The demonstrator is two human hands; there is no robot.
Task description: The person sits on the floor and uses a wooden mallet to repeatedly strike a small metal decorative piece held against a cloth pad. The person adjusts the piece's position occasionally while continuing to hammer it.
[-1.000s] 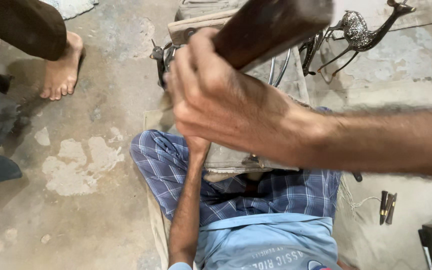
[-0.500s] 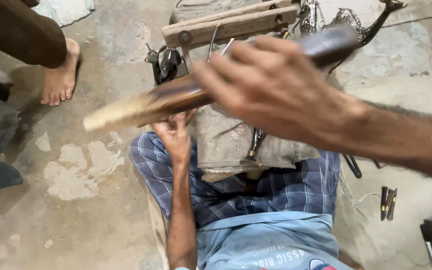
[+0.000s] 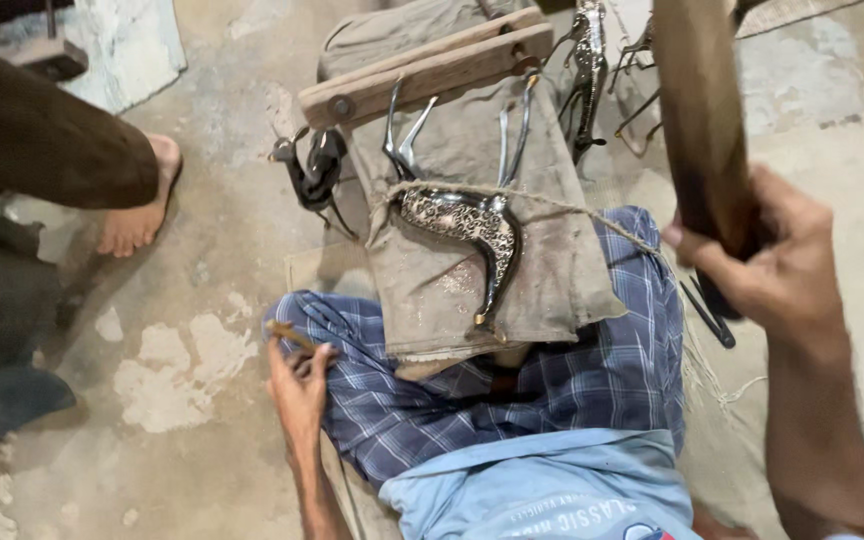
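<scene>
Over your lap, your right hand (image 3: 767, 262) clamps a dark wooden mallet (image 3: 700, 110), its top cut off by the frame. Your left hand (image 3: 297, 385) pinches a small chisel (image 3: 288, 335), partly hidden. Between them, a metal deer figure (image 3: 462, 215) lies tied on the cloth-covered block (image 3: 542, 265).

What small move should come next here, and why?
Probably bring the small tool in the left hand up onto the metal deer. The deer lies tied by string on the cloth-covered block, the right hand holds the wooden mallet raised, and the tool sits off by the knee.
</scene>
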